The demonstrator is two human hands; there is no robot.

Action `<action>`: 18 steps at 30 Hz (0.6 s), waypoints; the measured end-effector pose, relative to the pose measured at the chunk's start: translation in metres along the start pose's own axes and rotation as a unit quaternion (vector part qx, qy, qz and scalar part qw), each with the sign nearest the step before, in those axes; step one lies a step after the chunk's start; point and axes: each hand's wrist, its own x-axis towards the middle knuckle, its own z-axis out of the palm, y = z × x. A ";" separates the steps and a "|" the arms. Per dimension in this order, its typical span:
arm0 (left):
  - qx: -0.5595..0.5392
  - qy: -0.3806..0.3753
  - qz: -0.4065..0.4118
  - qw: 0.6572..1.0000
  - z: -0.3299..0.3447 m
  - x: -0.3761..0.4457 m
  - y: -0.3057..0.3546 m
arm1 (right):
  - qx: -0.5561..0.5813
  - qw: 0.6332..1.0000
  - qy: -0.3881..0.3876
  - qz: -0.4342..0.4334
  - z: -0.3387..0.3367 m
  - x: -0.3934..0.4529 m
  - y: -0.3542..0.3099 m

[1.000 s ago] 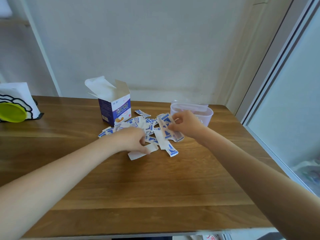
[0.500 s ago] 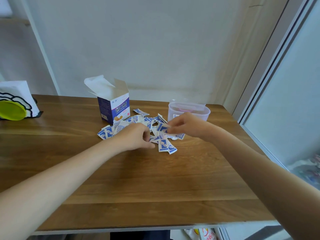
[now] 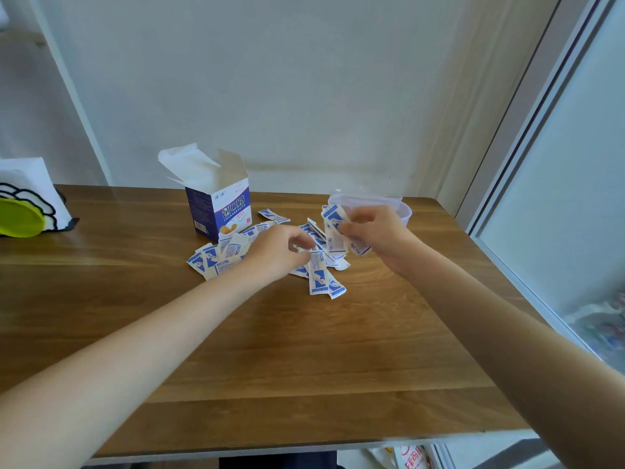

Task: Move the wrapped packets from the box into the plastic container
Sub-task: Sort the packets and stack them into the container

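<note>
Raised off the pile since half a second earlier, the right hand [image 3: 373,236] now held a small bunch of wrapped packets [image 3: 334,236] clear of the desk [image 3: 304,360], just in front of the plastic container [image 3: 404,211] near the far right corner. Its fingers [image 3: 348,228] were curled round the bunch, pinching it about mid-length. The left hand [image 3: 277,252] had shifted little and rested on the loose pile [image 3: 216,258], which lay spread between the opened box [image 3: 220,208] and the container; its fingers were curled down among the packets at the near edge of the heap, apparently pinching one, though the grip itself was hidden. The box stood upright toward the far edge, flaps open, its inside not visible. The container's contents could not be made out behind the raised hand. Packets of this kind looked flat, thin and very light, with smooth paper wrappers likely to slide over one another, so a bunch would probably fan out or shed a strip unless pinched firmly across the middle rather than by one end. Single strips lying flat on the wood would probably need lifting by an edge or corner. A yellow-green lid [image 3: 18,218] and a white printed bag [image 3: 33,184] sat at the far left edge.
</note>
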 end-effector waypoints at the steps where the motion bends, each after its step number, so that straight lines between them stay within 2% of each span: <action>1: 0.041 -0.025 -0.036 0.998 0.003 0.002 -0.004 | 0.003 1.000 0.005 -0.008 -0.003 0.002 0.000; 4: 0.178 -0.092 -0.105 0.974 0.022 0.008 -0.007 | 0.012 0.999 -0.040 0.002 -0.008 0.003 0.001; 6: 0.242 -0.079 -0.107 0.961 0.034 0.011 -0.004 | 0.009 0.998 -0.061 0.027 -0.011 0.004 0.006; 9: 0.241 -0.074 -0.114 0.961 0.037 0.016 0.002 | -0.055 0.995 -0.073 0.034 -0.017 0.005 0.015; 11: 0.206 -0.089 -0.120 0.967 0.034 0.023 0.000 | -0.139 0.985 -0.105 0.002 -0.023 0.001 0.017; 13: 0.177 -0.104 -0.102 0.973 0.029 0.023 -0.001 | -0.278 0.948 -0.140 -0.070 -0.024 -0.001 0.017; 15: 0.171 -0.113 -0.078 0.976 0.022 0.021 0.000 | -0.395 0.892 -0.150 -0.159 -0.018 -0.001 0.018; 18: 0.183 -0.126 -0.042 0.974 0.011 0.019 0.004 | -0.438 0.843 -0.154 -0.272 0.000 -0.001 0.018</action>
